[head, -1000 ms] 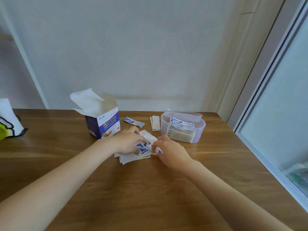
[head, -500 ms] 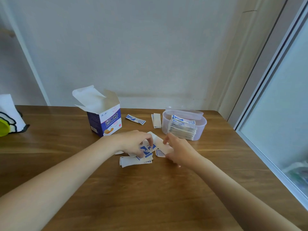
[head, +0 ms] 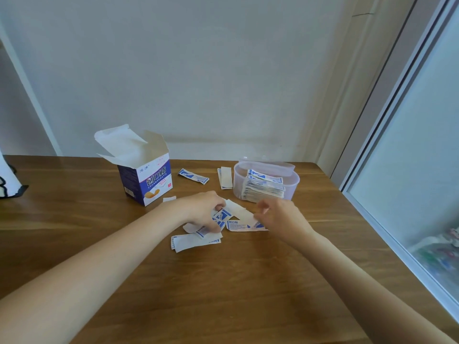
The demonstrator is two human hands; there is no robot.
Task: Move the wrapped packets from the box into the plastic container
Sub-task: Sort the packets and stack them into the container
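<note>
Resting on a wooden table (head: 248, 281), a loose heap of wrapped packets (head: 223, 225) lies between the two hands. The left hand (head: 201, 209) sits on the left part of the heap, fingers curled down and gripping several packets. The right hand (head: 280, 216) is at the right end, fingertips pinching the edge of a white packet (head: 239, 211) that slants up toward the left hand. Two more packets (head: 196, 242) lie flat just nearer the camera, apart from both hands.

The box (head: 146, 180), blue and white, stands upright behind and left of the heap, its top flaps open. The plastic container (head: 293, 187), translucent and oval, stands behind the right hand, near the table's far right corner; a stack of packets (head: 264, 188) is already inside it. Between box and container lie a single blue-printed packet (head: 193, 176) and a pale strip (head: 225, 177), the strip just beside the container's wall. One small white piece (head: 169, 199) lies by the box's front corner.

At the table's far left edge a white object with a black outline (head: 7, 181) is only partly in view.
</note>
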